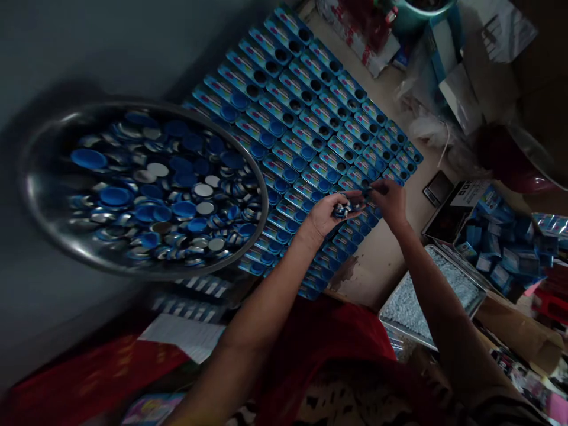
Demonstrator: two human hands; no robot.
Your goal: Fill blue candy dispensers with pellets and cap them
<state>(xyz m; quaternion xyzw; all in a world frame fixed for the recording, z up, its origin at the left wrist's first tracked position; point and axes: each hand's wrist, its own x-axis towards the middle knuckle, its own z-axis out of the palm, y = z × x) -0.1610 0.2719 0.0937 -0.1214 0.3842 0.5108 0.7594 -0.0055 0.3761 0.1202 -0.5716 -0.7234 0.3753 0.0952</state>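
My left hand (327, 214) is palm up and cupped around several small round blue-and-silver discs (341, 209). Beside it, my right hand (391, 201) has its fingertips pinched together, just over the rows of blue cases; whatever they hold is too small and dark to make out. The flat blue cases (306, 160) lie in slanting rows under and beyond both hands. Some cases have a blue disc at one end, while others show a dark round hole there. To the left, a large metal bowl (264, 204) holds many loose blue, silver and white discs (184, 208).
On the right are an open box (461, 204) of small blue packets, a metal tray (390, 324) of pale grains and a dark phone-like object (438, 188). A dark red bowl (510, 160) and plastic bags (432, 127) stand farther back. White paper (186, 337) lies lower left.
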